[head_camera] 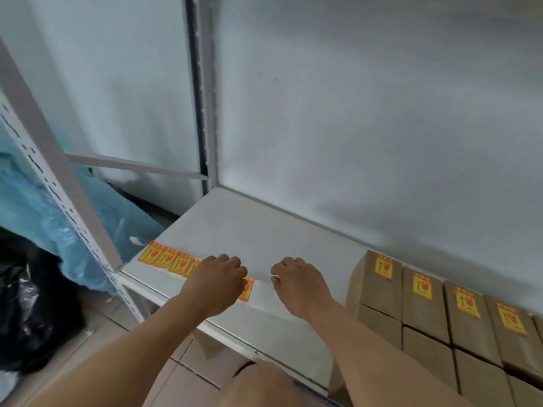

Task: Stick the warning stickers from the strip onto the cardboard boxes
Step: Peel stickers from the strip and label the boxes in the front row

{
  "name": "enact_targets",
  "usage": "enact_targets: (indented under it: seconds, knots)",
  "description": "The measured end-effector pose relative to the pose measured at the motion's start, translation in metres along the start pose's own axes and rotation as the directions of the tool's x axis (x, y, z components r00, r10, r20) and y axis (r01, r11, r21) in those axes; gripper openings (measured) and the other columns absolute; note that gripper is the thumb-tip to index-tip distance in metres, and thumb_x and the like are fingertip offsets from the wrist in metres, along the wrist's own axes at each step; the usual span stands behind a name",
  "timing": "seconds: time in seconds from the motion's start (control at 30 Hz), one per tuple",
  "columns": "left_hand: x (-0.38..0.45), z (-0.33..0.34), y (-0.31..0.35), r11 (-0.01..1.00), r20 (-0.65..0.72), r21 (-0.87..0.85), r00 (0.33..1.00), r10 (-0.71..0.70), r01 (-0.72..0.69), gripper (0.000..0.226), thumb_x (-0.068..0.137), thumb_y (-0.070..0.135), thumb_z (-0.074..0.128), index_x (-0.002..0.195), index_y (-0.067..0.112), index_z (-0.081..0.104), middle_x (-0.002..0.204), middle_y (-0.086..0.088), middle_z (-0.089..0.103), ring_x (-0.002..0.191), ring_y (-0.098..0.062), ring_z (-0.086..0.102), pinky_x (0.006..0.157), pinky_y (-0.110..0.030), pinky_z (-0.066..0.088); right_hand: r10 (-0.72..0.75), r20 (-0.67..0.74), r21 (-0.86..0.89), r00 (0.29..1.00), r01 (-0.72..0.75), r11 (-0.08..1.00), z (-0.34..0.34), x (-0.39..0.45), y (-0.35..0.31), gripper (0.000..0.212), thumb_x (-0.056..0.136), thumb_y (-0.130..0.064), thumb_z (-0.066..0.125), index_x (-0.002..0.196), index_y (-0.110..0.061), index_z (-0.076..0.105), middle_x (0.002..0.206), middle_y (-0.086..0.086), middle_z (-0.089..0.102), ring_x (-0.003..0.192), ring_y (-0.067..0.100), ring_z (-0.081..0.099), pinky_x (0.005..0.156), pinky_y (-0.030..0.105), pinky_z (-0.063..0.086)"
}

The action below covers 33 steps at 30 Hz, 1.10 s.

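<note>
A strip of yellow-and-red warning stickers [164,257] lies along the front left of the white shelf [264,230]. My left hand [219,282] rests curled over the strip's middle, its fingertips at one sticker [246,289] that peeks out on its right. My right hand [296,284] sits just to the right, its thumb and fingers pinched on the strip's bare white backing [262,279]. On the right of the shelf stand stacked cardboard boxes [373,292]; several in the top row carry a warning sticker [384,266] on their upper face.
A perforated white shelf upright [58,183] rises at the left. Behind it are blue plastic sheeting [32,201] and a black plastic bag [29,312] on the tiled floor. A white wall [382,113] backs the shelf. My knee [258,386] is below the shelf edge.
</note>
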<state>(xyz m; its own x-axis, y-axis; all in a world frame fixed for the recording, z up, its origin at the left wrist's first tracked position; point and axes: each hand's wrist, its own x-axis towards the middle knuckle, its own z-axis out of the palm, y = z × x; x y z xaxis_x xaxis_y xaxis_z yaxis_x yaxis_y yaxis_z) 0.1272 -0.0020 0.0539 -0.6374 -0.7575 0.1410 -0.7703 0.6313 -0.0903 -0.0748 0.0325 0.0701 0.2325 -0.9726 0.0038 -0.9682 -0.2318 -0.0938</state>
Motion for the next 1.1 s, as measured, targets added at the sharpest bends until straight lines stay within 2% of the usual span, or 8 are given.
enact_targets:
  seconds: [0.13,0.2,0.3,0.4,0.6,0.83,1.1]
  knots:
    - [-0.009,0.024,-0.023,0.997,0.093,-0.029,0.993,-0.075,0.078,0.027,0.09,0.041,0.048,0.082,0.024,0.068,0.076,0.005,0.06,0.065,-0.019,0.057,0.056,-0.031,0.048,0.054,0.105,0.094,0.993,-0.064,0.993,0.025,0.022,-0.021,0.028,0.1,-0.03,0.041,0.121,-0.019,0.058,0.118,0.005,0.058,0.109,0.026,0.054,0.085,0.038,0.047]
    - [-0.012,0.031,-0.026,0.994,0.135,-0.042,0.987,-0.09,0.097,0.036,0.093,0.042,0.036,0.092,0.024,0.068,0.085,0.003,0.062,0.075,-0.019,0.058,0.064,-0.033,0.05,0.099,0.148,0.157,0.984,-0.122,0.98,0.038,0.031,-0.027,0.029,0.1,-0.029,0.043,0.124,-0.019,0.056,0.121,0.005,0.057,0.112,0.026,0.054,0.089,0.037,0.047]
    - [-0.011,0.042,-0.027,0.99,0.184,-0.082,0.978,-0.101,0.117,0.035,0.098,0.04,0.037,0.118,0.021,0.059,0.112,-0.001,0.059,0.102,-0.023,0.055,0.086,-0.036,0.046,0.166,0.208,0.205,0.964,-0.209,0.956,0.055,0.04,-0.03,0.03,0.099,-0.027,0.043,0.126,-0.018,0.053,0.122,0.006,0.054,0.113,0.025,0.055,0.091,0.034,0.045]
    - [-0.009,0.052,-0.025,0.985,0.221,-0.106,0.969,-0.108,0.134,0.037,0.099,0.04,0.039,0.127,0.021,0.053,0.124,-0.001,0.056,0.114,-0.023,0.05,0.094,-0.036,0.042,0.22,0.234,0.203,0.947,-0.269,0.941,0.066,0.047,-0.03,0.031,0.098,-0.026,0.043,0.126,-0.017,0.052,0.122,0.007,0.052,0.111,0.024,0.055,0.091,0.033,0.045]
    - [-0.006,0.067,-0.02,0.983,0.249,-0.127,0.964,-0.094,0.129,0.036,0.101,0.035,0.038,0.133,0.023,0.048,0.129,-0.002,0.052,0.116,-0.023,0.047,0.095,-0.036,0.042,0.276,0.175,0.165,0.945,-0.305,0.938,0.074,0.052,-0.034,0.025,0.097,-0.03,0.048,0.119,-0.021,0.057,0.116,0.004,0.052,0.105,0.022,0.054,0.082,0.032,0.046]
    - [-0.006,0.074,-0.017,0.973,0.261,-0.13,0.953,-0.153,0.191,0.044,0.101,0.032,0.043,0.143,0.025,0.037,0.136,-0.002,0.045,0.121,-0.023,0.043,0.102,-0.036,0.038,0.327,0.124,0.186,0.937,-0.345,0.92,0.077,0.055,-0.039,0.022,0.093,-0.028,0.057,0.113,-0.02,0.055,0.112,0.004,0.054,0.102,0.022,0.053,0.075,0.032,0.046]
    - [0.003,0.076,-0.016,0.946,0.323,-0.197,0.928,-0.185,0.257,0.051,0.098,0.033,0.051,0.145,0.03,0.034,0.135,0.0,0.043,0.122,-0.022,0.04,0.101,-0.038,0.04,0.287,0.09,0.172,0.954,-0.299,0.939,0.076,0.05,-0.038,0.021,0.09,-0.022,0.06,0.108,-0.018,0.049,0.106,0.005,0.056,0.093,0.024,0.056,0.067,0.031,0.042]
